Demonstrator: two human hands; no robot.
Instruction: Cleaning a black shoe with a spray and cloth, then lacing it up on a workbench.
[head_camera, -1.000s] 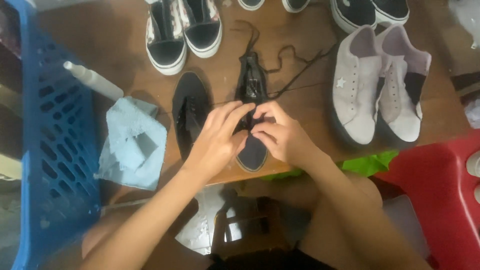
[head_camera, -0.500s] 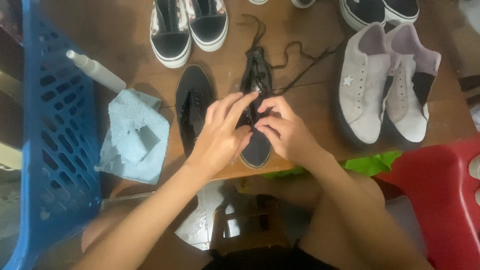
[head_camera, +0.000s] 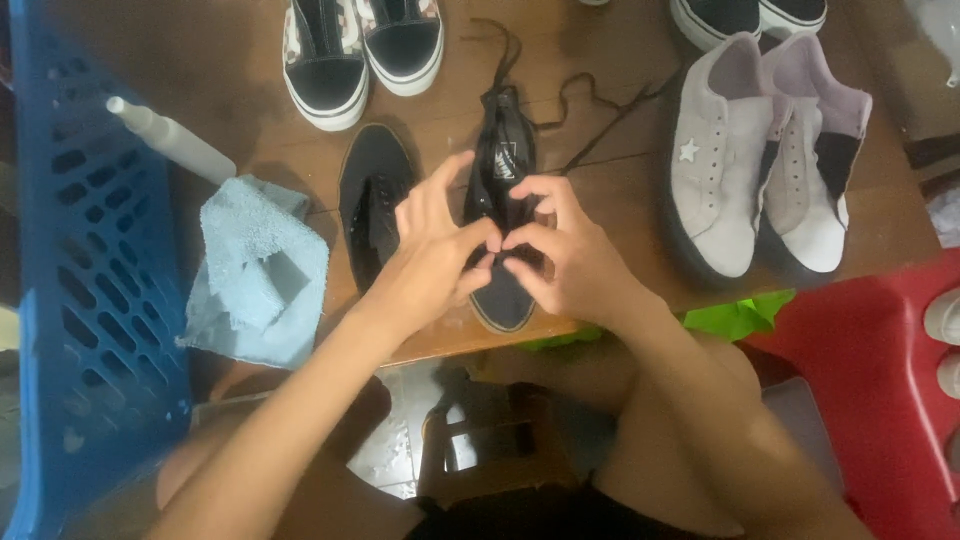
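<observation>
A black canvas shoe (head_camera: 505, 150) lies toe toward me on the brown wooden table (head_camera: 220, 60), its black laces (head_camera: 590, 110) trailing loose behind it. My left hand (head_camera: 430, 255) and my right hand (head_camera: 565, 250) meet over its middle, fingertips pinching the lacing there. Its black mate (head_camera: 372, 200) lies just left of my left hand.
A light blue cloth (head_camera: 260, 270) and a white spray bottle (head_camera: 170, 135) lie at the left, beside a blue plastic crate (head_camera: 70, 260). A grey pair of sneakers (head_camera: 760, 160) stands right, a black-and-white pair (head_camera: 360, 45) at the back. A red stool (head_camera: 880, 370) is lower right.
The view has shifted a little, so the shoes sit lower in the picture. My hands stay on the black shoe's lacing, fingers working slightly.
</observation>
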